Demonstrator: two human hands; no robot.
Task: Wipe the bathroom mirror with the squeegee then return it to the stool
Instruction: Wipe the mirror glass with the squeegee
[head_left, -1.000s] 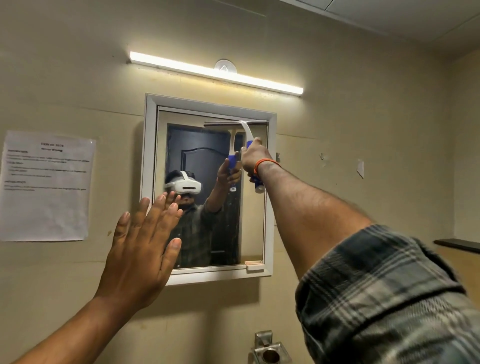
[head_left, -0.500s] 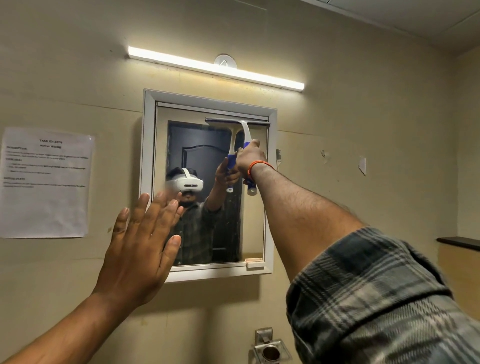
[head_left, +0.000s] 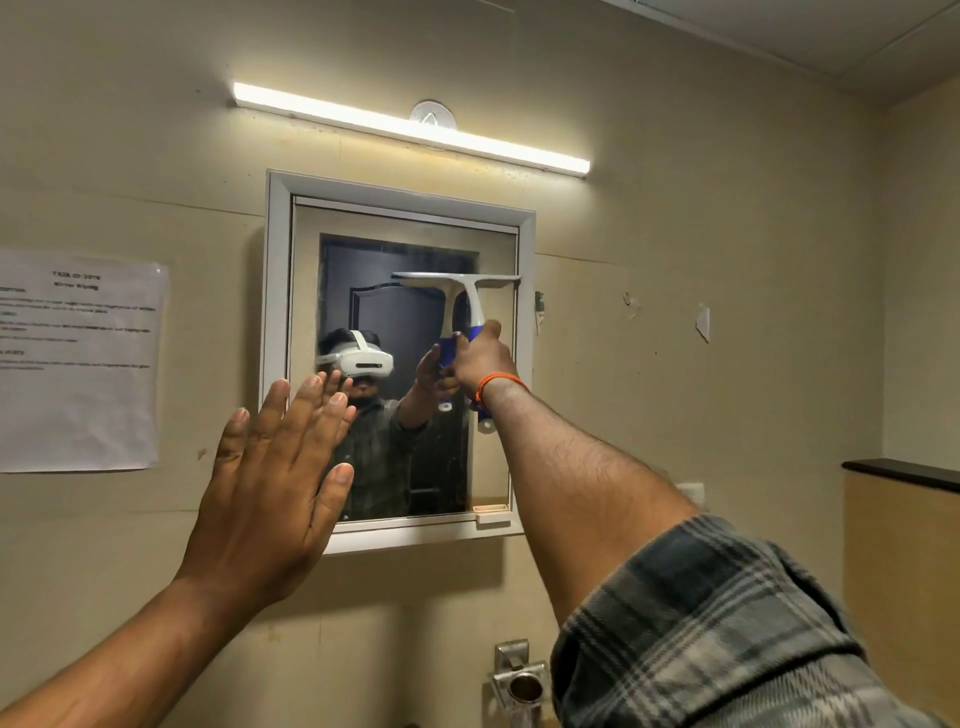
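Here the beige wall (head_left: 701, 260) fills most of my view, with a lit tube light (head_left: 410, 127) running above the white-framed mirror (head_left: 405, 322) and a printed paper sheet (head_left: 78, 364) stuck up to the left. My right arm, in a rolled plaid sleeve (head_left: 727, 623), reaches up to the glass. My left hand (head_left: 270, 483) is raised flat, fingers spread and holding nothing, in front of the mirror's lower left corner. My right hand (head_left: 480, 358), an orange band (head_left: 498, 382) at the wrist, has its grip closed round the blue handle of the squeegee (head_left: 460, 291), whose white blade lies level against the right half of the mirror, below its top edge. A metal fitting (head_left: 519, 680) sits low on the wall
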